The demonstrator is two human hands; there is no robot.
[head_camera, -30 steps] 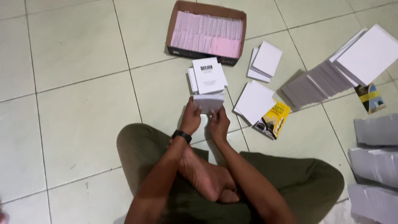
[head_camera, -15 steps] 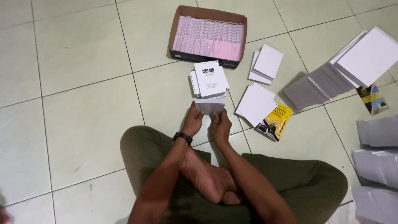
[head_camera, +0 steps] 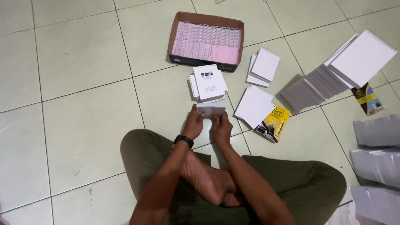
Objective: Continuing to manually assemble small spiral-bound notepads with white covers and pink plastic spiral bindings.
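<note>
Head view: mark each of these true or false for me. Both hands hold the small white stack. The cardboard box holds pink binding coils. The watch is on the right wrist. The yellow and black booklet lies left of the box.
1. Both hands, left hand and right hand, hold the small white stack. True.
2. The cardboard box holds pink binding coils. True.
3. The watch is on the right wrist. False: it sits on the left wrist.
4. The yellow and black booklet lies left of the box. False: it lies to the box's right and nearer the person, partly under a white pad.
</note>
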